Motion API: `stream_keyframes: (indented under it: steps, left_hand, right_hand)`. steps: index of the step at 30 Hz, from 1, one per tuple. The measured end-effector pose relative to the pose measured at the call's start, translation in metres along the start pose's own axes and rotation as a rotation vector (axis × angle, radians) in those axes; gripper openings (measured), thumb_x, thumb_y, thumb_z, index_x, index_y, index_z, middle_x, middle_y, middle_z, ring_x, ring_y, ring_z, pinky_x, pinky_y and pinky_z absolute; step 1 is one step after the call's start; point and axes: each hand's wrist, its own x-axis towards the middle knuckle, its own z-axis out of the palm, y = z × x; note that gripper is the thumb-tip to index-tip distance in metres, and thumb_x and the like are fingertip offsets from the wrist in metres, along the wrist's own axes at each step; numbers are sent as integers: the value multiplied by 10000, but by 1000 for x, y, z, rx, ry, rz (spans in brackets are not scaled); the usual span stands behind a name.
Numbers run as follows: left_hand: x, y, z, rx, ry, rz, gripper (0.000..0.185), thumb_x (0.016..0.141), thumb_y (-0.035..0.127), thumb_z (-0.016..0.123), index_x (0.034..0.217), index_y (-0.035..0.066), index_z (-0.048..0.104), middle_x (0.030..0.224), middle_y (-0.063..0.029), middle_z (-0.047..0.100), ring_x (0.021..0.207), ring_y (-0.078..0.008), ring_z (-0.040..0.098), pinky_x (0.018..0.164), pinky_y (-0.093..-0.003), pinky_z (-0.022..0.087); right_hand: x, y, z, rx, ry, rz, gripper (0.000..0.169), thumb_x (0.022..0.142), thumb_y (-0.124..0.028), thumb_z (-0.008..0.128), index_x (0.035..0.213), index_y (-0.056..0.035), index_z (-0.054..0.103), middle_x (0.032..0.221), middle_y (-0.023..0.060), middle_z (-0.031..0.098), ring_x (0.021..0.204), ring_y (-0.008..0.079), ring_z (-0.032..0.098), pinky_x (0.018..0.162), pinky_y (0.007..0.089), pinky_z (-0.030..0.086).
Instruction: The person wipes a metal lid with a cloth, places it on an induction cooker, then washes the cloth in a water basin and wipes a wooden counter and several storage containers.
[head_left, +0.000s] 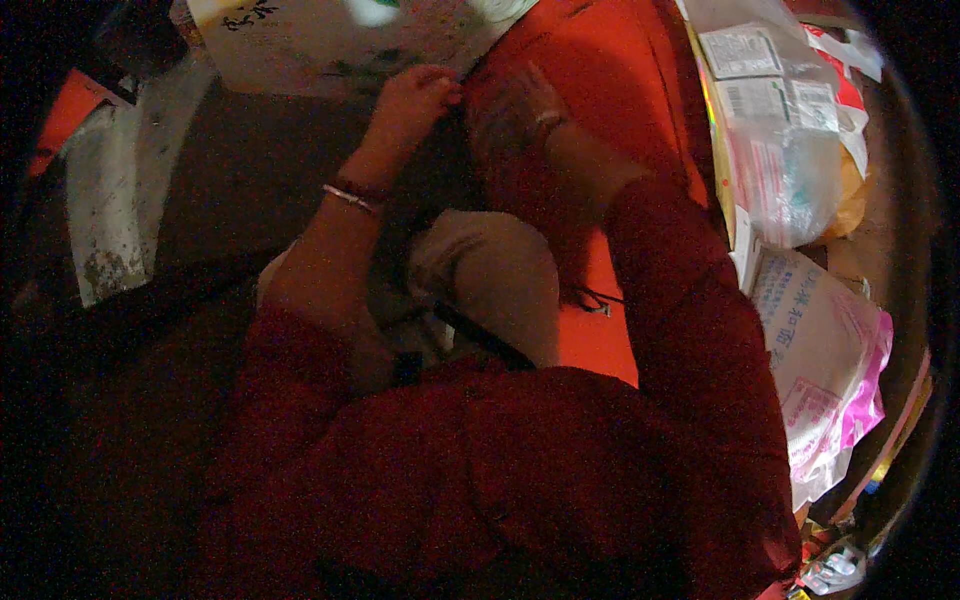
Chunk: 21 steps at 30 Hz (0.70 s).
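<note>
Dim light covers the scene. My left hand (421, 90) has its fingers curled at the edge of a large red-orange sheet or cloth (600, 60); whether it grips that edge I cannot tell. A bracelet circles the left wrist. My right hand (534, 94) lies spread, fingers extended, over the red-orange surface, with a band at the wrist. Beyond the left hand stands a pale printed box or bag (300, 52) with dark characters. Between my arms shows my knee (502, 262) in light trousers, and a thin dark cord with a small metal piece (596, 304) lies on the red-orange material.
Clear plastic bags with labelled packets (787, 165) lie along the right side. Nearer on that side is a printed white and pink plastic bag (810, 375). A worn pale board or strip (124, 202) stands at the left, by a small orange-red piece (71, 112).
</note>
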Motion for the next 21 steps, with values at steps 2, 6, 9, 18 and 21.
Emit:
stream_keyframes:
  steps: [2, 6, 9, 18, 21]
  left_hand:
    - [-7, 14, -5, -29, 33, -43, 272, 930, 187, 526, 1103, -8, 602, 996, -97, 667, 938, -189, 631, 841, -314, 505]
    - [-6, 8, -16, -113, 66, -23, 258, 913, 157, 529, 1084, -24, 600, 978, -105, 667, 875, -174, 644, 751, -290, 504]
    - [-12, 12, -15, -93, 84, -77, 261, 913, 163, 536, 1084, -23, 602, 966, -106, 669, 877, -171, 644, 759, -287, 503]
    - [-32, 1, -7, -37, 94, -132, 244, 907, 174, 557, 1056, -10, 615, 930, -102, 671, 848, -164, 638, 747, -288, 502]
    - [-30, -15, 2, -123, 43, -172, 237, 901, 176, 568, 1051, 0, 619, 916, -95, 669, 830, -160, 634, 736, -289, 503]
  right_hand:
    - [32, 24, 22, -26, 31, -18, 363, 917, -327, 441, 1201, -149, 578, 1250, 84, 523, 1186, 290, 449, 1057, 479, 315]
    - [77, 39, 64, -82, 89, -43, 363, 924, -330, 434, 1203, -148, 579, 1254, 86, 522, 1179, 288, 455, 1060, 461, 325]
    - [89, 15, 79, -52, 43, 20, 356, 917, -316, 447, 1199, -145, 581, 1246, 92, 526, 1163, 291, 466, 1042, 457, 338]
    - [19, -114, 24, 245, -38, 146, 339, 894, -274, 483, 1185, -136, 588, 1222, 107, 539, 1112, 299, 498, 987, 445, 378]
    - [-34, -138, -2, 322, -81, 200, 335, 887, -261, 496, 1181, -132, 591, 1214, 112, 543, 1095, 301, 508, 968, 440, 392]
